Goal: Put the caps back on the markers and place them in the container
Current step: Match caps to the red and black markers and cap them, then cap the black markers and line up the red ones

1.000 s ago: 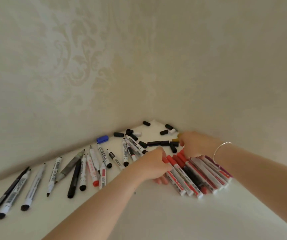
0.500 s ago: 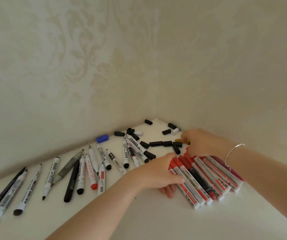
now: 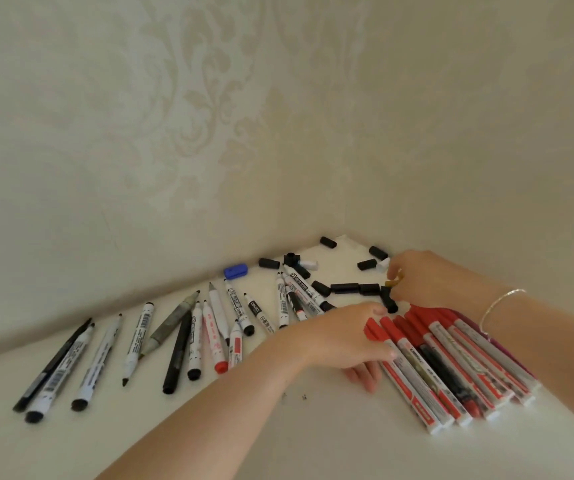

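A row of capped red markers [image 3: 434, 368] lies side by side at the right of the white table [image 3: 313, 445]. My left hand [image 3: 344, 337] rests against the row's left side, fingers straight along the leftmost marker. My right hand [image 3: 424, 282] reaches over the row's far end and pinches a small yellow-brown cap [image 3: 391, 283] among loose black caps [image 3: 344, 288]. Several uncapped markers [image 3: 174, 334] are spread out on the left. A blue cap [image 3: 236, 271] and a white cap [image 3: 382, 265] lie near the walls. No container is in view.
The table sits in a corner between two patterned cream walls [image 3: 209, 133]. More black caps [image 3: 328, 242] lie deep in the corner. A bracelet [image 3: 500, 303] is on my right wrist. Bare tabletop stretches along the near edge.
Both hands have stayed at the red marker row. The right hand's fingers have closed on the yellow-brown cap. The view has shifted slightly.
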`<move>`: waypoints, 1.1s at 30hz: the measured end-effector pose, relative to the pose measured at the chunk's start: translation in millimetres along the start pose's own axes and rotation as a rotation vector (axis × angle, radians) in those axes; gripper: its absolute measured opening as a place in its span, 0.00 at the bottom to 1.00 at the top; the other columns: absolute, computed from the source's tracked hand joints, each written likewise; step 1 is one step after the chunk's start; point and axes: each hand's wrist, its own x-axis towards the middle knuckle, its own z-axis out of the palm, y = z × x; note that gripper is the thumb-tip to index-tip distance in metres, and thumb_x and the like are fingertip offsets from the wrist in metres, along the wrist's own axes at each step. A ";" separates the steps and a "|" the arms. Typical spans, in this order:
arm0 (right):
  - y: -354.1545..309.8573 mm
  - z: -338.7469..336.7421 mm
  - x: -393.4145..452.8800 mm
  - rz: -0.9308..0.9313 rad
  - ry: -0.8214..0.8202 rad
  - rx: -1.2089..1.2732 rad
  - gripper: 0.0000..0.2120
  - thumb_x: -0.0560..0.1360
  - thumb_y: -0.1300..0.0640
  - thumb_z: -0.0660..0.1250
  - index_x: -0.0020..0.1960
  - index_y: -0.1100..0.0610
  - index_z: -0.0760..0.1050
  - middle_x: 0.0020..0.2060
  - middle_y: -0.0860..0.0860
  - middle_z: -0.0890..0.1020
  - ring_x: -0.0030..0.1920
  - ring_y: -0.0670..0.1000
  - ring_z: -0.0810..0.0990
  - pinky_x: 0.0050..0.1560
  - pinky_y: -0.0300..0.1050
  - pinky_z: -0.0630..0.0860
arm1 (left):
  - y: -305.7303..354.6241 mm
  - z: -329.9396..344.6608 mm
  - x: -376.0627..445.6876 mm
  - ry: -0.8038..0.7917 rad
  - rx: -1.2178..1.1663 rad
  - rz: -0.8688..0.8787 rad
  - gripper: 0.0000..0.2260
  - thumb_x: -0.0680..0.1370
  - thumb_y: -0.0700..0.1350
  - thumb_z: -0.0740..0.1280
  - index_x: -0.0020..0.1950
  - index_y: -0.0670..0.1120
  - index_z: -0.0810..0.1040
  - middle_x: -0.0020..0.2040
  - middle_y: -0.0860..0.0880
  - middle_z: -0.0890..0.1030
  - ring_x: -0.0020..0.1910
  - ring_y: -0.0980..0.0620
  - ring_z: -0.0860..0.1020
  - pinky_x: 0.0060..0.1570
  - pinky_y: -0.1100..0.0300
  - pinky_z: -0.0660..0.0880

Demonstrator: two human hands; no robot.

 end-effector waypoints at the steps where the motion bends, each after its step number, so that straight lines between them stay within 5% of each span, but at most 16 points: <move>1: -2.8 -0.9 2.2 -0.007 0.043 0.026 0.12 0.76 0.60 0.63 0.59 0.58 0.74 0.52 0.54 0.77 0.46 0.53 0.77 0.38 0.39 0.72 | -1.9 -9.3 -1.9 0.062 -0.019 -0.005 0.22 0.81 0.44 0.63 0.73 0.48 0.61 0.41 0.43 0.82 0.33 0.52 0.80 0.39 0.61 0.77; 6: -17.5 0.2 18.3 -0.076 0.213 0.185 0.14 0.75 0.63 0.61 0.58 0.55 0.75 0.55 0.53 0.77 0.46 0.51 0.76 0.47 0.43 0.75 | -19.8 -69.7 -16.3 0.456 -0.070 -0.094 0.13 0.79 0.41 0.65 0.64 0.46 0.73 0.39 0.48 0.83 0.33 0.55 0.81 0.38 0.62 0.78; 13: -63.5 16.2 40.7 -0.184 0.132 0.222 0.12 0.75 0.63 0.63 0.57 0.56 0.78 0.53 0.53 0.79 0.49 0.51 0.78 0.46 0.39 0.72 | -42.8 -111.5 -8.3 0.721 -0.031 -0.151 0.10 0.76 0.38 0.66 0.55 0.48 0.78 0.37 0.51 0.83 0.33 0.61 0.81 0.36 0.64 0.72; 20: -94.8 41.6 57.3 -0.119 0.031 0.134 0.11 0.76 0.61 0.63 0.57 0.61 0.75 0.51 0.56 0.79 0.46 0.53 0.78 0.47 0.46 0.76 | -63.5 -109.6 -1.7 0.808 0.011 -0.144 0.07 0.78 0.39 0.65 0.51 0.50 0.79 0.38 0.54 0.79 0.32 0.62 0.76 0.30 0.68 0.67; 23: -98.9 48.3 64.2 -0.088 0.034 0.069 0.03 0.74 0.58 0.64 0.44 0.58 0.73 0.39 0.52 0.75 0.41 0.53 0.75 0.37 0.44 0.73 | -70.9 -110.5 1.6 0.794 -0.011 -0.150 0.07 0.79 0.40 0.64 0.49 0.51 0.78 0.41 0.53 0.80 0.35 0.61 0.78 0.33 0.66 0.69; 26: -100.3 50.6 69.2 -0.030 0.039 0.042 0.13 0.74 0.57 0.65 0.34 0.55 0.63 0.32 0.50 0.70 0.34 0.50 0.71 0.30 0.40 0.64 | -73.0 -115.9 6.4 0.765 -0.033 -0.161 0.07 0.79 0.40 0.64 0.47 0.50 0.79 0.41 0.51 0.81 0.43 0.55 0.81 0.41 0.63 0.74; 29: -101.0 41.9 72.7 0.016 0.023 0.156 0.14 0.74 0.57 0.65 0.33 0.56 0.63 0.30 0.51 0.69 0.30 0.49 0.67 0.28 0.41 0.61 | -74.5 -125.6 11.0 0.787 -0.049 -0.183 0.10 0.78 0.40 0.65 0.38 0.51 0.77 0.34 0.51 0.80 0.44 0.49 0.82 0.50 0.53 0.77; 33: -102.3 18.5 71.6 0.031 -0.005 0.364 0.08 0.73 0.56 0.69 0.42 0.61 0.73 0.34 0.53 0.75 0.31 0.49 0.71 0.28 0.39 0.65 | -75.5 -141.0 10.9 0.744 -0.074 -0.233 0.08 0.77 0.38 0.66 0.38 0.46 0.77 0.34 0.47 0.80 0.39 0.49 0.79 0.47 0.56 0.77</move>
